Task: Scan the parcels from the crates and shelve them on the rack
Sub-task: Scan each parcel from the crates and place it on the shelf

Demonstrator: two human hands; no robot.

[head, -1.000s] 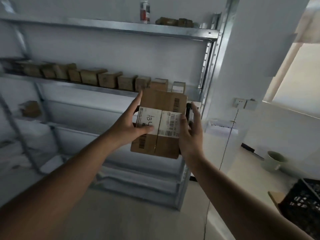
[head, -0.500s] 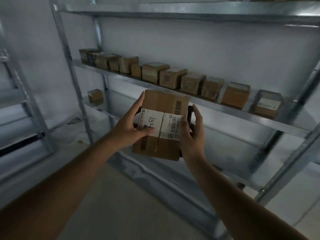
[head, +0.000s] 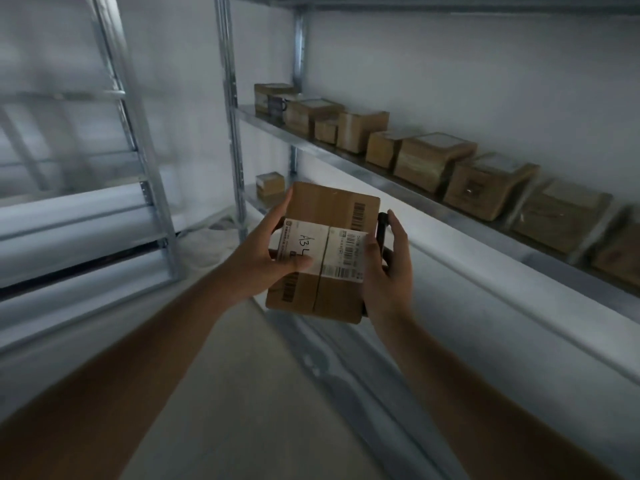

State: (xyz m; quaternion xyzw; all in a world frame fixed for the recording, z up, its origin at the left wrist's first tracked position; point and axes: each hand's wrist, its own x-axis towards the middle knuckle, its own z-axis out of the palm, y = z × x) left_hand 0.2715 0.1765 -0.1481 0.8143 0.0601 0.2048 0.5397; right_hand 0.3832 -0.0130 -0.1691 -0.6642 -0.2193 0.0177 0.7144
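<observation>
Metal makes up the big rack by the white wall; a row of brown boxes sits on its shelf; in front of the rack, up in the air, is the parcel, a brown box with a white label; the left hand grips its left side, thumb on the label; the right hand holds the right side, fingers curled around a black scanner.

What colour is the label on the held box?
White label, with black writing; head view.
</observation>
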